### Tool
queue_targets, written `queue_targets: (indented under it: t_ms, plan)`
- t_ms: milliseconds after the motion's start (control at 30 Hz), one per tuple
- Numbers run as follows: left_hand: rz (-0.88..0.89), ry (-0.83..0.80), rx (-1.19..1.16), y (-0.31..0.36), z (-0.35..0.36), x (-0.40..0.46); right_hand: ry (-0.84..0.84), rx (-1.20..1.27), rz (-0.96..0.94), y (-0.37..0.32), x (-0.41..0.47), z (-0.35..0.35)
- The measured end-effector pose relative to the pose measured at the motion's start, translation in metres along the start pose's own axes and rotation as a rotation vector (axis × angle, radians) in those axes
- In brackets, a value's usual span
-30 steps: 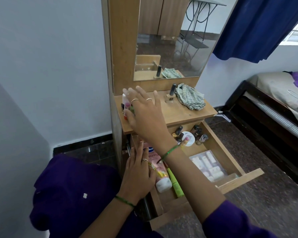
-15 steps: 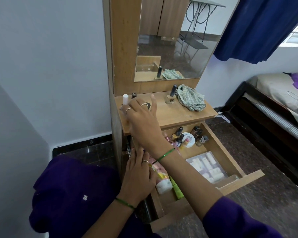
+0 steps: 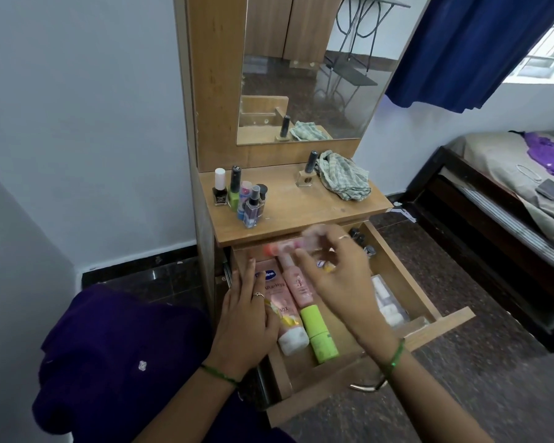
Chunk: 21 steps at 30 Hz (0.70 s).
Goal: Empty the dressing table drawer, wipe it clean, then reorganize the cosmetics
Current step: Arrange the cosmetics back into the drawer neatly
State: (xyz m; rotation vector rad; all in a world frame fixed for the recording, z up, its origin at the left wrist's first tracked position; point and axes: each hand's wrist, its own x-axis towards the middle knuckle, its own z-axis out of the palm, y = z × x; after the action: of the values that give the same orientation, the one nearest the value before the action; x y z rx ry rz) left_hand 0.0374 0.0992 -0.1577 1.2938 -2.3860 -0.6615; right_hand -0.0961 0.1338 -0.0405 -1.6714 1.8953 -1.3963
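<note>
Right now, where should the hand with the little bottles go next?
Probably up to the tabletop, to set them by the nail polish cluster. The right hand holds blurred small items above the open drawer, which is far from empty.

On the dressing-table top stood a cluster of about five small bottles (image 3: pixel 242 196), one further bottle (image 3: pixel 308 171) and one cloth (image 3: pixel 343 179). The open drawer (image 3: pixel 406 279) held one pink tube (image 3: pixel 283 311), one pink bottle (image 3: pixel 298 284) and one green tube (image 3: pixel 319 334).
</note>
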Motion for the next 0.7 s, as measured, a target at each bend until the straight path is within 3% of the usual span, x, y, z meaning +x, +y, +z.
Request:
queue_targets:
  t_ms: [133,267,700]
  plan:
    - [-0.010,-0.009,0.003,0.000,0.000,0.000,0.076,-0.122,0.135,0.050,0.008,-0.027]
    - [-0.010,-0.016,0.013,0.000,0.000,-0.001,0.021,-0.282,0.189,0.084,0.013,-0.036]
    - [-0.026,-0.036,-0.027,0.002,-0.002,-0.001,-0.089,-0.466,0.150,0.122,0.018,-0.018]
